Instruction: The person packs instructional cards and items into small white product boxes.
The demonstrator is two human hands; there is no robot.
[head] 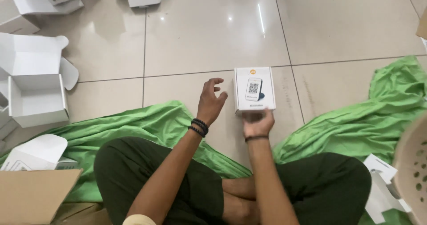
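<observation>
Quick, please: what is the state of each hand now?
Left hand: open, fingers curled, holding nothing, beside the box.
Right hand: shut on the box, holding it from below.

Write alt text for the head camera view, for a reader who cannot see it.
A person sitting cross-legged on a tiled floor holds a small white box up in the right hand, with the left hand open beside it, not touching. Green cloth lies under the legs, and open white boxes sit to the left.
</observation>
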